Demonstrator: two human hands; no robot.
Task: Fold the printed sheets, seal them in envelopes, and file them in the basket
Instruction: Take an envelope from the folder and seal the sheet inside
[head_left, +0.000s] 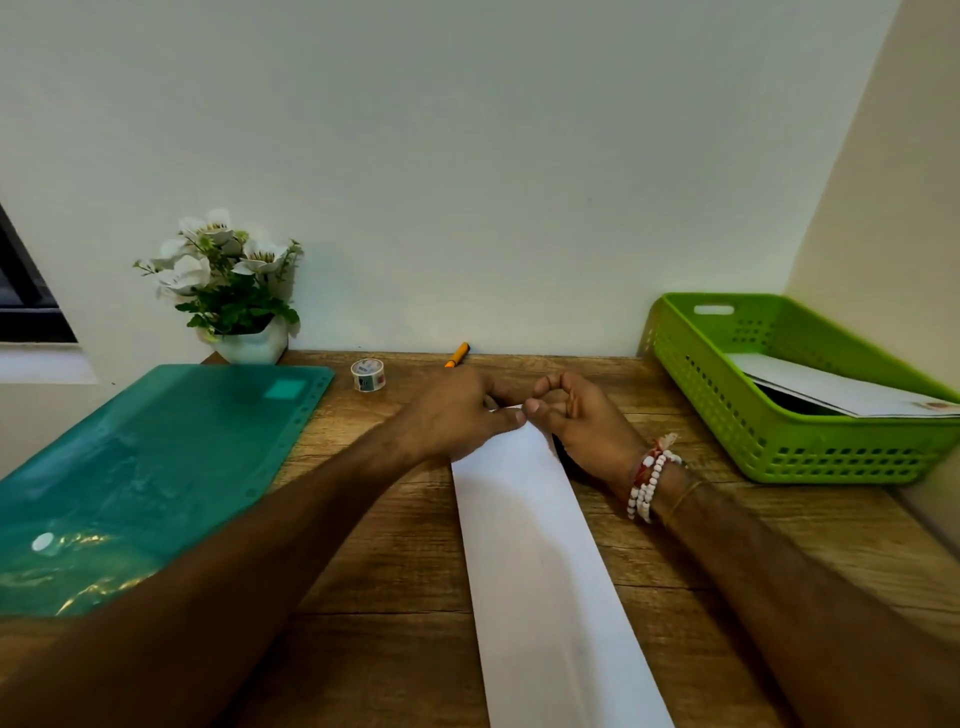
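At least one envelope (852, 397) already lies in the green basket (727, 415), while both hands' fingers (506, 421) pinch the far end of a folded sheet (540, 561) on the counter (395, 597), unsealed yet.

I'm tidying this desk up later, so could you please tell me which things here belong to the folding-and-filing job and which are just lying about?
Part of the job:
folded sheet, held by left hand and right hand
green basket
envelope in it
tape roll, probably for sealing

Lying about:
flower pot
orange pen
teal folder, unclear
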